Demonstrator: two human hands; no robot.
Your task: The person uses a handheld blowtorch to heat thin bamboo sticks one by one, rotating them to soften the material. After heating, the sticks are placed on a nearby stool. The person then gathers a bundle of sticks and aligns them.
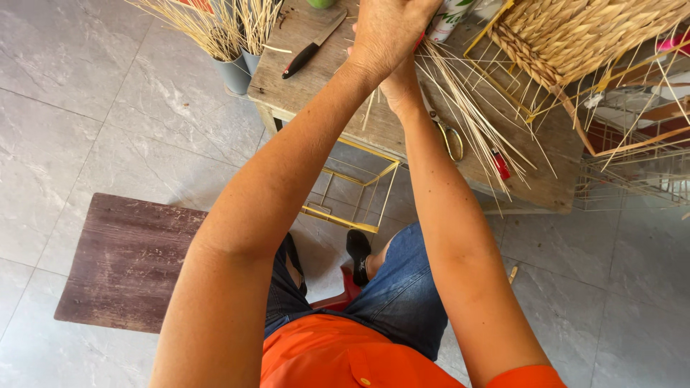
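Note:
My left hand reaches over the wooden table, its back toward me and its fingers curled at the frame's top edge. It grips the gathered end of a bundle of pale reed strands, which fan down to the right across the tabletop. My right hand lies just under the left. Only its heel and wrist show; its fingers are hidden behind the left hand, close against the bundle's gathered end.
Scissors, a black-handled knife and a small red object lie on the table. A half-woven basket on a gold wire frame stands right. Grey pots of reeds, another gold frame and a dark wooden board are on the tiled floor.

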